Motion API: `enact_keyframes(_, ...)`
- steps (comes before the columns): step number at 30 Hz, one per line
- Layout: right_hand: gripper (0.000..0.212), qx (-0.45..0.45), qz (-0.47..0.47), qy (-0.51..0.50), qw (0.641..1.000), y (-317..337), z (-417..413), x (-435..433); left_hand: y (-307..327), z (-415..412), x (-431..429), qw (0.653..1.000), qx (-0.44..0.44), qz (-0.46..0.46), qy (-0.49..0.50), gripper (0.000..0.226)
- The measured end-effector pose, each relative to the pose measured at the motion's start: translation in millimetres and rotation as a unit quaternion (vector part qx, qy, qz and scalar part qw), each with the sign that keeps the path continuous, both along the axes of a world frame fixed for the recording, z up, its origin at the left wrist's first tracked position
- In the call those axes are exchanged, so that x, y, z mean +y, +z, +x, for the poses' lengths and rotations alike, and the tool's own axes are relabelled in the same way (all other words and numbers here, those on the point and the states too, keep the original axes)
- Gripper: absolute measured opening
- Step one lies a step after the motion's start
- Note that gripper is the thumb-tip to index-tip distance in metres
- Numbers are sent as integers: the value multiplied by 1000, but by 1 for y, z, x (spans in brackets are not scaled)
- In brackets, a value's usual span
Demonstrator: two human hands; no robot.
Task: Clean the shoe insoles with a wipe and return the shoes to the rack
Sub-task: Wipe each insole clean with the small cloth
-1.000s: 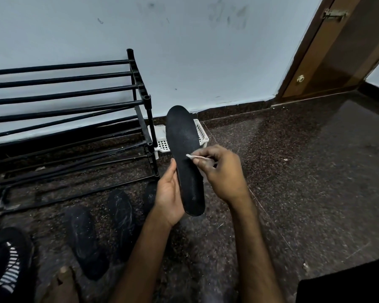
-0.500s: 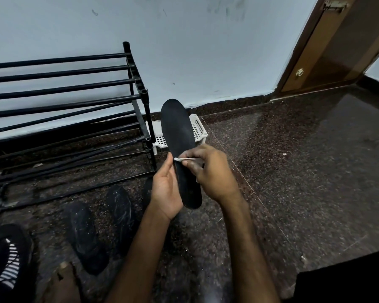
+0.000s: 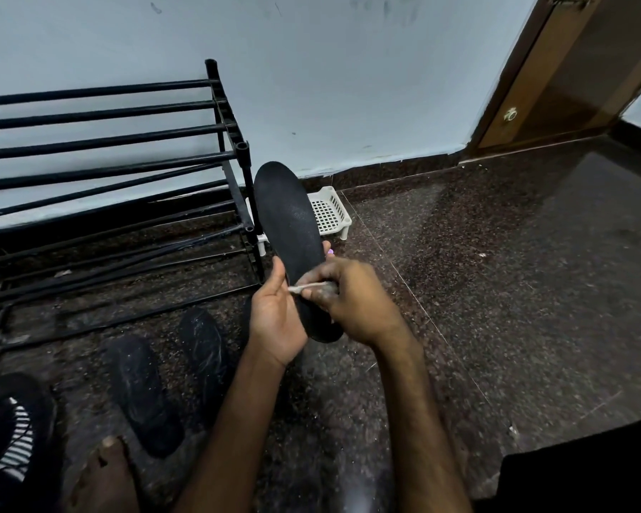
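My left hand (image 3: pixel 276 320) holds a black insole (image 3: pixel 287 224) upright from behind, thumb on its left edge and fingertips showing at its right edge. My right hand (image 3: pixel 352 299) pinches a small folded white wipe (image 3: pixel 304 288) and presses it across the insole's lower half. Two more black insoles (image 3: pixel 141 394) (image 3: pixel 204 340) lie flat on the dark floor to the left of my arms. A black shoe with white stripes (image 3: pixel 12 438) sits at the bottom left. The black metal shoe rack (image 3: pixel 100 142) stands against the wall at the left, its bars bare.
A small white plastic basket (image 3: pixel 328 212) sits on the floor behind the insole, next to the rack's end post. A bare foot (image 3: pixel 106 475) shows at the bottom edge. A wooden door (image 3: pixel 570 68) stands at the far right. Dark granite floor (image 3: pixel 496 272) spreads to the right.
My right hand with the wipe has slid down the insole toward its heel end. The left hand keeps its hold, and the view has shifted slightly.
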State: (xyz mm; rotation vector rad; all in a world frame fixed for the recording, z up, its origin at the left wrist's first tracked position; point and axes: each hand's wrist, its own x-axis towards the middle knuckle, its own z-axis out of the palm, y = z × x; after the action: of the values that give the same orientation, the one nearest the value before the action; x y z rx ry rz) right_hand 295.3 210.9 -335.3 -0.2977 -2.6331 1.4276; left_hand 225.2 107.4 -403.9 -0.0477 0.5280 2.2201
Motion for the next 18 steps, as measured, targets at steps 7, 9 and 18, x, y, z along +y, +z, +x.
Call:
enact_keyframes(7, 13, -156, -92, 156, 971, 11, 27, 20, 1, -2, 0, 1000, -12, 13, 20, 59)
enact_keyframes(9, 10, -91, -112, 67, 987, 12, 28, 32, 1, -4, -1, 1000, -18, 12, 23, 57)
enact_keyframes(18, 9, -94, -64, 29, 993, -29, 15, 19, -7, -2, 2, 999, -16, -25, 33, 58)
